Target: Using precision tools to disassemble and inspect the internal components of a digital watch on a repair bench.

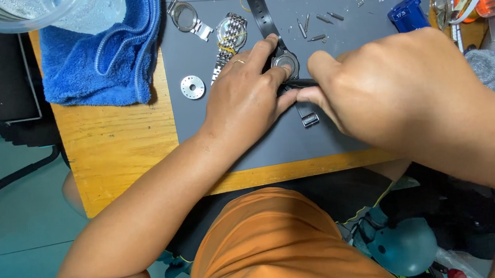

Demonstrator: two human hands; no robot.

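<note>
watch (284, 64) lies lengthwise, black strap (255, 4) pointing away.

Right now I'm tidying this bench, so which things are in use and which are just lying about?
In use:
- black-strapped watch, held by the left hand
- its lower strap end, under the right hand

Lying about:
- steel bracelet watch
- empty watch case
- round metal disc
- loose pins
- blue towel
- blue case
</note>
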